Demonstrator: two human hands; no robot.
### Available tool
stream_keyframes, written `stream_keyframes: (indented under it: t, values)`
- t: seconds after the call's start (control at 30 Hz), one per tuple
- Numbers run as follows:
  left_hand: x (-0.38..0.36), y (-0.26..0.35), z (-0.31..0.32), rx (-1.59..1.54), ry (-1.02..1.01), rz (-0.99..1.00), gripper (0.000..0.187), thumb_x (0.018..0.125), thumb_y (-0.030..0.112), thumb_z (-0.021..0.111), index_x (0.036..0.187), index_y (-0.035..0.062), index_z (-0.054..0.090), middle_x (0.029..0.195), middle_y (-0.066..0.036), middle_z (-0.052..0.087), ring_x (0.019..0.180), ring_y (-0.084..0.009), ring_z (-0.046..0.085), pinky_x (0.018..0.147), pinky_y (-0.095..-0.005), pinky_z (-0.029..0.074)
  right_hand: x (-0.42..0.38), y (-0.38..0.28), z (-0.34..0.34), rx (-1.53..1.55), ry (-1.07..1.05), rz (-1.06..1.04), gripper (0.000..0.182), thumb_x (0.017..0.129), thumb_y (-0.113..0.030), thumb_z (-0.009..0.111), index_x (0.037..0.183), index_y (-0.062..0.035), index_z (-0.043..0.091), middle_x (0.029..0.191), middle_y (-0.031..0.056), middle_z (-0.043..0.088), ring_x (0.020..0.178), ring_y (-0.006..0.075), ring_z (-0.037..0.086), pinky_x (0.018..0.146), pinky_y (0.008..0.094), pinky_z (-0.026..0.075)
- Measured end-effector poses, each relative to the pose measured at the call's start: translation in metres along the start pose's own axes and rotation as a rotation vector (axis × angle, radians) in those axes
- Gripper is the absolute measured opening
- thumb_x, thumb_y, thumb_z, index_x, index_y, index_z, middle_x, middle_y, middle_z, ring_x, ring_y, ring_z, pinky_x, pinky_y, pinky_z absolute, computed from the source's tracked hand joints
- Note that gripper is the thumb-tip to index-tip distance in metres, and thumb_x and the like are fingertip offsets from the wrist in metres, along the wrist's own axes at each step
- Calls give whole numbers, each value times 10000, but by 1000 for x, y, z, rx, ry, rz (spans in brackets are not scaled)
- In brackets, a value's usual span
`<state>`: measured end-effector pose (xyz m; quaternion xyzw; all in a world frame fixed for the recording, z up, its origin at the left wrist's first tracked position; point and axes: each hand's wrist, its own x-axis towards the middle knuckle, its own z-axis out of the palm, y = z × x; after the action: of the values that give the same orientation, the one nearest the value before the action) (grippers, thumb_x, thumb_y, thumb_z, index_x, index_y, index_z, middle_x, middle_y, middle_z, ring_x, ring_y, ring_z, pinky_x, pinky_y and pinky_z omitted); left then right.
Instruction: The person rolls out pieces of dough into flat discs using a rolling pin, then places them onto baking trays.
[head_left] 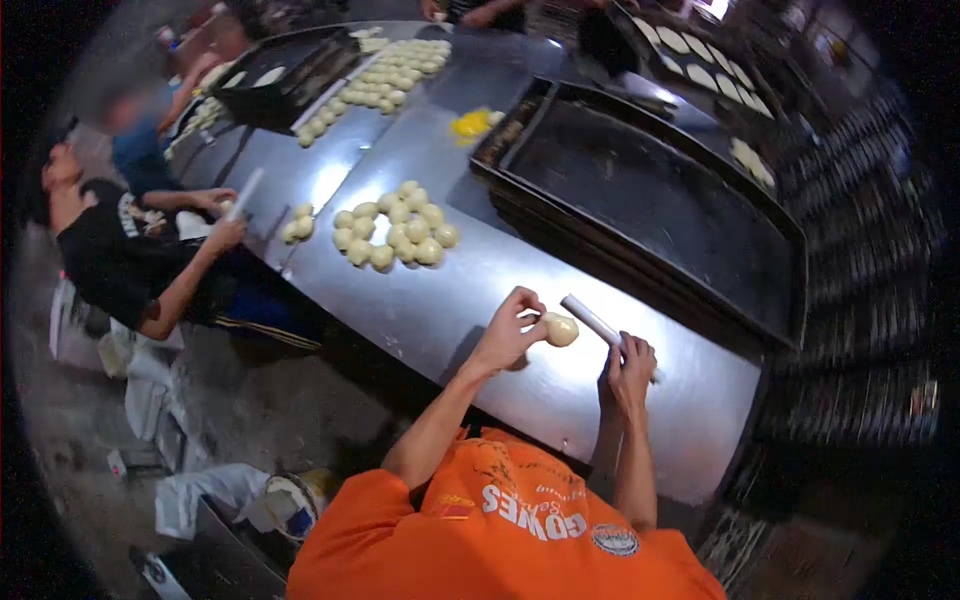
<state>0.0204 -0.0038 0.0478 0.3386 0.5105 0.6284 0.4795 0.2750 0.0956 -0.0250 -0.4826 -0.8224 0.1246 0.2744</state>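
Observation:
In the head view my left hand (pixel 508 330) pinches the near edge of a pale, shiny dough ball (pixel 562 331) between thumb and fingers, just over the metal table. My right hand (pixel 630 368) is wrapped around a light-coloured rolling pin (pixel 592 318), which slants from upper left to lower right. The pin's upper end lies close beside the dough ball, and its lower end shows past my knuckles. A cluster of dough balls (pixel 416 230) rests on the table farther off to the left.
A large dark baking tray (pixel 650 190) sits on stacked trays right of the steel table (pixel 700 410). Many dough balls (pixel 390 80) and a yellow lump (pixel 468 125) lie farther back. Co-workers stand at left; one holds a rolling pin (pixel 245 193). Flattened dough pieces (pixel 700 72) fill a far tray.

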Motion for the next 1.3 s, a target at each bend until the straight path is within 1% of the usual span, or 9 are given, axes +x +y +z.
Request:
stream_keyframes:
  t: [0.1,0.2,0.43,0.5,0.6,0.7,0.83,1.0,1.3]
  values:
    - [3,-24,11,78,-251,-91,320,838,-18,626,1133,39,514,1111,-73,544,957,-142,607,823,-291,516,0,2,0,-8,-27,35,327,902,-159,621,1217,-71,637,1129,155,603,1090,357,518,947,474,402]
    - [-13,-56,-15,992,22,228,346,888,42,589,1228,-14,564,1264,-200,550,1118,-376,570,965,-416,474,-6,-19,-7,-164,-15,10,392,911,-143,602,1297,-75,582,1306,166,561,1193,380,448,1031,532,321]
    - [-70,-71,-18,1647,-155,549,414,919,242,557,1253,-1,576,1397,-122,518,1351,-383,402,1139,-572,254,-45,-89,31,-171,-245,-423,373,897,-198,581,1266,-188,636,1355,-44,580,1325,332,382,1067,568,253]
    - [-55,-57,-25,1679,-137,551,426,929,291,540,1244,11,601,1377,-121,542,1358,-390,400,1157,-610,175,-36,-81,20,-146,-286,-268,339,894,-215,591,1223,-165,656,1327,-43,600,1291,339,404,1061,547,237]
    - [-38,-12,-23,1520,-221,62,409,948,287,551,1276,52,614,1440,-122,506,1408,-364,357,1150,-646,169,-22,-60,-16,-173,-228,-152,268,915,-250,570,1105,-130,715,1269,19,642,1245,390,440,1050,568,254]
    - [-19,-10,-41,1405,126,348,379,944,251,567,1249,33,624,1423,-148,515,1389,-379,381,1140,-648,191,-12,-13,-32,-194,54,9,262,889,-185,619,1121,-99,706,1214,98,648,1170,361,499,1009,501,353]
    - [23,-12,-29,1329,55,496,360,946,239,555,1208,10,646,1407,-164,530,1356,-361,429,1144,-547,268,-7,-15,-23,-54,-167,-125,340,851,-71,636,1190,-98,648,1146,118,619,1075,333,526,928,452,402]
    - [-13,-81,-44,1466,-27,414,424,997,186,418,1365,-2,514,1450,-170,487,1377,-336,410,1151,-545,256,-50,-76,13,120,-95,-191,300,857,-86,633,1156,-108,642,1088,98,585,1064,305,527,931,446,378]
    - [-59,-72,-41,1348,-6,292,463,994,173,401,1417,-7,459,1501,-164,426,1410,-337,361,1157,-575,216,-46,-80,-5,76,-265,-194,327,869,-152,639,1187,-80,643,1060,124,599,1044,315,537,923,451,381]
